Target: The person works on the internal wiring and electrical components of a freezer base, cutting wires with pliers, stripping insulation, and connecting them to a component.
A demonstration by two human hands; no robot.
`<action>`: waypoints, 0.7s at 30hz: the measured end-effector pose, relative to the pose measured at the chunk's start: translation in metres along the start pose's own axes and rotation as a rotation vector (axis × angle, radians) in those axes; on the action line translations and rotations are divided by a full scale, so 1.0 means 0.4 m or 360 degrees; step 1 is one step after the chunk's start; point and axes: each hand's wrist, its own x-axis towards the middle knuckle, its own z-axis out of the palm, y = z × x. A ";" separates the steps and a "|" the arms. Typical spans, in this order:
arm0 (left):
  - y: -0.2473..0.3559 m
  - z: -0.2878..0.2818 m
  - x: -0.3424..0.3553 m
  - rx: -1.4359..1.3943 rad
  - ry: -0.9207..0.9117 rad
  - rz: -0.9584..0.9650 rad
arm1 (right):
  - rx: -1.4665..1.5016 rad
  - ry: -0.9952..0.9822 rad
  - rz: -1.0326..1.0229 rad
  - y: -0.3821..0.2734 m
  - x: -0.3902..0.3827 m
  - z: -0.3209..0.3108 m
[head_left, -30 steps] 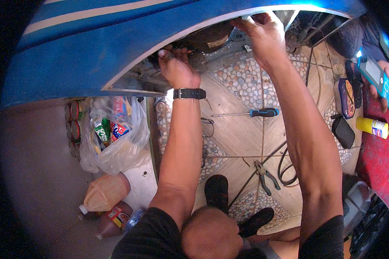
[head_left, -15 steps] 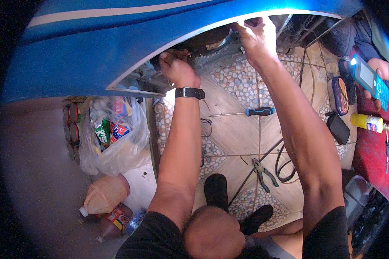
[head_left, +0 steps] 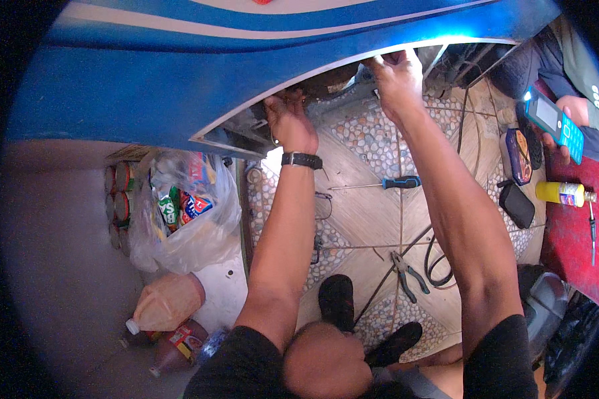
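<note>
A large blue panel with white stripes (head_left: 146,86) spans the top of the view, with a frame-edged opening below it. My left hand (head_left: 291,126), with a black watch on its wrist, reaches into the opening, fingers curled among dark parts inside. My right hand (head_left: 399,83) is raised at the panel's lower edge, thumb and fingers drawn together; their tips and whatever they grip are hidden. Bright light falls on that hand and the panel. Between my forearms a blue-and-black screwdriver (head_left: 400,182) lies on the floor. Pliers (head_left: 409,276) rest nearer, beside a black cable (head_left: 440,279).
At right, another person's hand (head_left: 572,110) holds a lit teal phone (head_left: 556,126). Nearby are a yellow bottle (head_left: 559,193) and a black pouch (head_left: 516,204). Left stand a plastic bag of packets (head_left: 209,243), cans (head_left: 120,199), and a pinkish jug (head_left: 170,302).
The view has tilted, so most things sit slightly lower. My left hand has shifted a little right along the opening. My right hand stays at the panel edge.
</note>
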 end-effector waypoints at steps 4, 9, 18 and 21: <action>-0.007 -0.008 -0.009 -0.0301 -0.0028 -0.0111 | -0.0128 0.0044 0.0078 0.019 0.007 -0.006; -0.026 -0.046 0.044 -0.0253 -0.0226 0.0018 | -0.0187 0.0075 0.0104 -0.008 0.000 0.013; -0.016 0.008 0.004 0.0110 -0.0161 0.0211 | -0.0084 0.0111 0.0114 -0.048 -0.009 0.010; -0.016 0.019 0.009 0.0118 -0.0132 0.0236 | -0.0086 0.0048 0.0112 -0.040 -0.006 0.022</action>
